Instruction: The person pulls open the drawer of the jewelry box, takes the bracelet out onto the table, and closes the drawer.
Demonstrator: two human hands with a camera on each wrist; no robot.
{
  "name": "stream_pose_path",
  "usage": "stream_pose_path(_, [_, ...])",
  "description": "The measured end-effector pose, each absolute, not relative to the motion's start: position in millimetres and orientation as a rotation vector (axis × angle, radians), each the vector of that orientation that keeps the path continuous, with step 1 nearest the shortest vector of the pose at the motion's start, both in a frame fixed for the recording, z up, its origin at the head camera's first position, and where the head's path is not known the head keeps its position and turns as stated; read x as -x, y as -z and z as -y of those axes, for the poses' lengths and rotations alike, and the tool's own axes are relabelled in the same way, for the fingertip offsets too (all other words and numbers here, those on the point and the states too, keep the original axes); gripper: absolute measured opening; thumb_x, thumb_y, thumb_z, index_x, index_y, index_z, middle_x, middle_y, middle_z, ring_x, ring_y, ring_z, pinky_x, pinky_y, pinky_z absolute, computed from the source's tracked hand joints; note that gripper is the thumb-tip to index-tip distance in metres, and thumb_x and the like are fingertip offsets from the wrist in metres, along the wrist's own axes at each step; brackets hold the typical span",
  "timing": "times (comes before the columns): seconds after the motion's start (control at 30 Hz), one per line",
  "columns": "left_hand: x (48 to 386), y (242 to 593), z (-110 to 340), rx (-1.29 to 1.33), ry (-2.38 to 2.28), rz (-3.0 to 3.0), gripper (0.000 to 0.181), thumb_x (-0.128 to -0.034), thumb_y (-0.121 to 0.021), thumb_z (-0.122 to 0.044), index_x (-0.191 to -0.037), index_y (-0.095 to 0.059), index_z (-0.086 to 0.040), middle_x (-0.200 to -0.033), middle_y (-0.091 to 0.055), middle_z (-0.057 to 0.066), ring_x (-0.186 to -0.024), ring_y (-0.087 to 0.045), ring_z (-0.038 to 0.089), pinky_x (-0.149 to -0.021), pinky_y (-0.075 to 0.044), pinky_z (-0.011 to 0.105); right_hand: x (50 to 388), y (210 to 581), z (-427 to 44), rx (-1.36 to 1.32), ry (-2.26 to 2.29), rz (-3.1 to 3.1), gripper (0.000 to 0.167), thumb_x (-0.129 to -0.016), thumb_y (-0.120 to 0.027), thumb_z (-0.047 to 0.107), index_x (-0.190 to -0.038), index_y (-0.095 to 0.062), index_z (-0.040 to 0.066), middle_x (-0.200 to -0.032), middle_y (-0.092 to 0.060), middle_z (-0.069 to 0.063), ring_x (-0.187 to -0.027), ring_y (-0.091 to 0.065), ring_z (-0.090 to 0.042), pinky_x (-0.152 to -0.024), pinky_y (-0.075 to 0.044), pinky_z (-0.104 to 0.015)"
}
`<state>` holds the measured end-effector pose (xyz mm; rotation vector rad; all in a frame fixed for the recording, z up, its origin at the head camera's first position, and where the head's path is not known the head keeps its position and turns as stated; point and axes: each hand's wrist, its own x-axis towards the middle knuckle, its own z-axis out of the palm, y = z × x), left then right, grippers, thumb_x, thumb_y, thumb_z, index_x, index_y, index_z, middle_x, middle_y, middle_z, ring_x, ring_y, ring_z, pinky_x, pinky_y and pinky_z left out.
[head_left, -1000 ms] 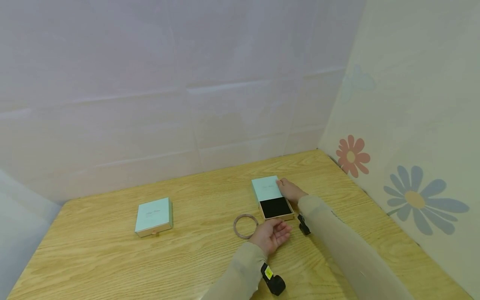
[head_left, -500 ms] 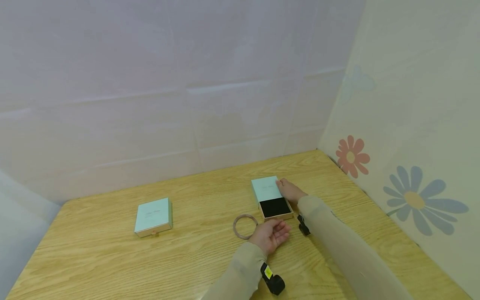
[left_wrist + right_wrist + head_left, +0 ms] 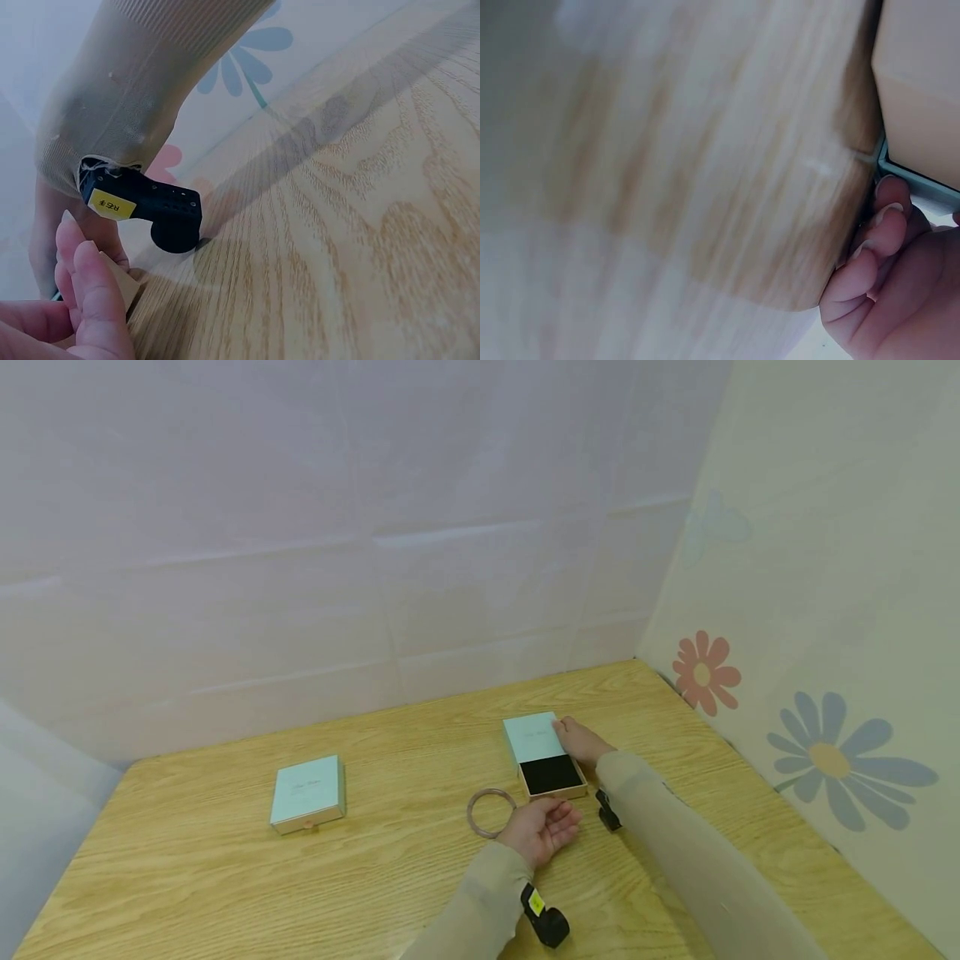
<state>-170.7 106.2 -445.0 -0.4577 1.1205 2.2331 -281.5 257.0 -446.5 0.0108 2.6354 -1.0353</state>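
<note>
A pale mint drawer box (image 3: pixel 534 735) lies on the table in the head view, its tray (image 3: pixel 553 774) with a black lining pulled partway out toward me. My right hand (image 3: pixel 581 742) grips the sleeve's right side; the right wrist view shows curled fingertips (image 3: pixel 889 221) against the sleeve edge. At the tray's front, my left hand (image 3: pixel 542 832) has thumb and forefinger together, seemingly pinching the pull tab, which is hidden. Its other fingers (image 3: pixel 97 300) extend loosely in the left wrist view. Just left of this hand lies a thin brownish bangle (image 3: pixel 471 814).
A second mint drawer box (image 3: pixel 306 789), closed, sits farther left on the wooden table (image 3: pixel 390 877). A pale curtain (image 3: pixel 480 593) rises behind the table, and a flower-printed one (image 3: pixel 847 610) borders its right side. Both wrists carry black cameras (image 3: pixel 551 927).
</note>
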Motion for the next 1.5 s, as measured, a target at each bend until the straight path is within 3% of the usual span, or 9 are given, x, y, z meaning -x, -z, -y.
stream_pose_path(1.5, [172.4, 443.5, -105.7, 0.447, -2.228, -1.149, 0.023, -0.1023, -0.046, -0.003, -0.119, -0.054, 0.009, -0.079, -0.063, 0.004, -0.07, -0.067, 0.011, -0.068, -0.054, 0.023, 282.9, 449.0, -258.0, -0.008, 1.045, -2.613, 0.059, -0.109, -0.017, 0.034, -0.148, -0.017, -0.01, -0.152, -0.021, -0.032, -0.14, -0.02, -0.045, -0.113, -0.02, -0.055])
